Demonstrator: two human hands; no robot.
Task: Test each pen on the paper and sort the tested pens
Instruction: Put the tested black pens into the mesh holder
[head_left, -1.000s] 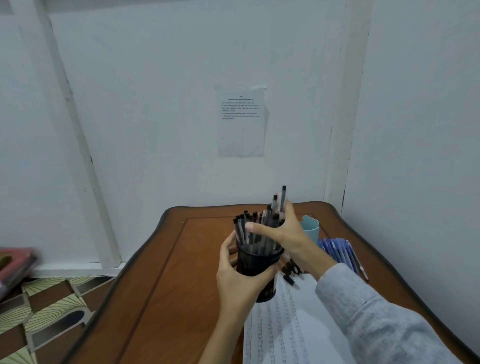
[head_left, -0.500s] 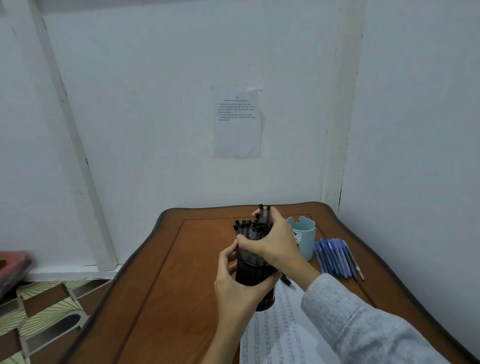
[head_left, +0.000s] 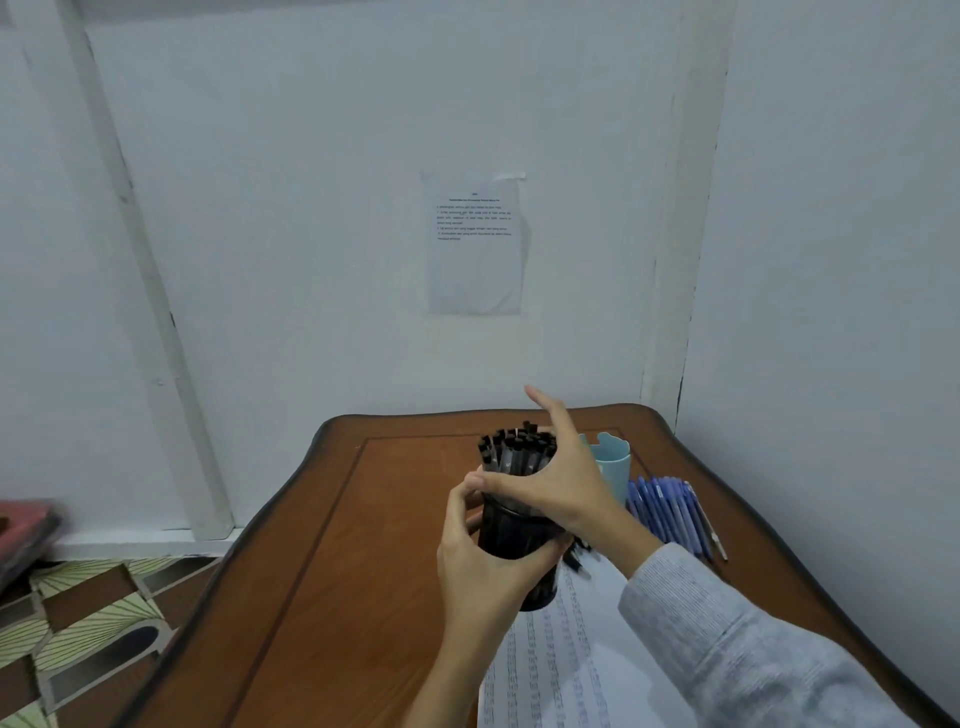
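A black mesh pen holder (head_left: 511, 540) stands on the brown table, packed with several black pens (head_left: 517, 449). My left hand (head_left: 480, 566) grips the holder from the near side. My right hand (head_left: 558, 480) lies across the pens above the rim, thumb on their near side and fingers straight, one finger raised. A light-blue cup (head_left: 613, 462) stands just right of the holder. Several blue pens (head_left: 667, 512) lie in a row to the right of the cup. The test paper (head_left: 566, 660) covered in scribble lines lies under my right forearm.
The wooden table (head_left: 337, 545) sits in a corner, with white walls behind and on the right. A printed sheet (head_left: 474, 241) is taped to the back wall. A few black caps or pens (head_left: 576, 558) lie beside the holder. Patterned floor and a reddish object (head_left: 26, 530) show at left.
My right hand pushed the raised pens down into the holder, then opened and spread its fingers over the bundle. The left hand kept its grip on the holder.
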